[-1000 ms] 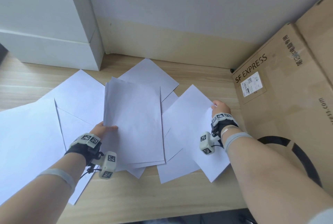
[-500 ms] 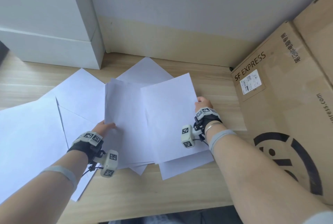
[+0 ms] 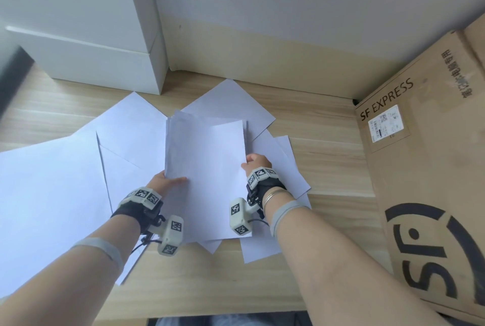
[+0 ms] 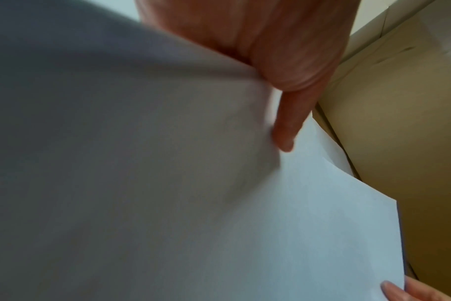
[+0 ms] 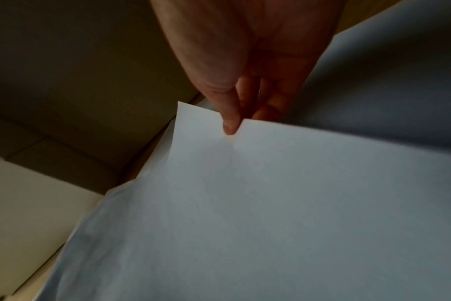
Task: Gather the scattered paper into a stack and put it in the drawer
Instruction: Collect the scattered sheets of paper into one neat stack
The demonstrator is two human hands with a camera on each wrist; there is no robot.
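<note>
A small stack of white paper [image 3: 204,168] is held over the middle of the wooden desk [image 3: 328,163]. My left hand [image 3: 168,181] grips its left edge, thumb on top. My right hand [image 3: 256,164] pinches the right edge of the top sheet [image 5: 270,203], which lies on the stack. The left wrist view shows my left hand [image 4: 281,122] with the thumb lying on the stack of paper [image 4: 168,183]. Loose sheets lie on the desk: large ones at the left [image 3: 52,194], one behind [image 3: 228,105], some at the right [image 3: 286,168]. No drawer is seen.
White boxes [image 3: 86,37] stand at the back left of the desk. A big brown SF EXPRESS cardboard box [image 3: 430,181] fills the right side. A wall runs along the back. The desk's front edge is near my body.
My right hand carried a sheet from the right side leftward and laid it onto the stack that my left hand holds. The left hand stayed about where it was.
</note>
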